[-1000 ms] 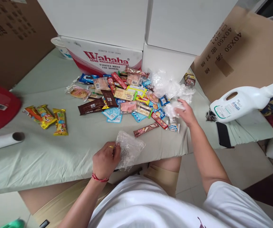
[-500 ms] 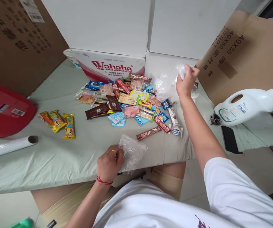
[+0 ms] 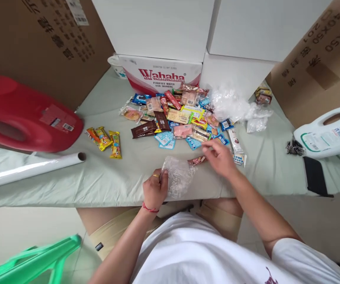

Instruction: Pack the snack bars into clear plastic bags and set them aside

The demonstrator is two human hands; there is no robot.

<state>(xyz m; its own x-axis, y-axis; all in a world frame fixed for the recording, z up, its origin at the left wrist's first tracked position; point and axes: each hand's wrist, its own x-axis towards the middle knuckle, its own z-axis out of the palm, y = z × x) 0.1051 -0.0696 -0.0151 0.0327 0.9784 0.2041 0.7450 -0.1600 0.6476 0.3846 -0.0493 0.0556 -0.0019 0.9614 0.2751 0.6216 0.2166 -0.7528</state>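
My left hand (image 3: 155, 187) is closed on the edge of a clear plastic bag (image 3: 178, 177), which hangs loosely over the table's front edge area. My right hand (image 3: 219, 157) hovers over a brown-wrapped snack bar (image 3: 197, 160), partly covering it. Its fingers are slightly bent and apart, with nothing visible in them. Beyond both hands lies a heap of wrapped snacks (image 3: 183, 130): dark brown packets, pink and blue packets, biscuits. A bundle of crumpled clear bags (image 3: 229, 103) sits at the heap's right side.
Yellow snack packets (image 3: 115, 145) lie apart on the left, near a red jug (image 3: 34, 118) and a white roll (image 3: 40, 167). A Wahaba-printed carton (image 3: 161, 75) stands behind. On the right are a white detergent bottle (image 3: 332, 130) and a black phone (image 3: 314, 175).
My right hand has let go of the crumpled bags and come left and nearer to me, over the brown bar. My left hand still holds its bag. The view has shifted.
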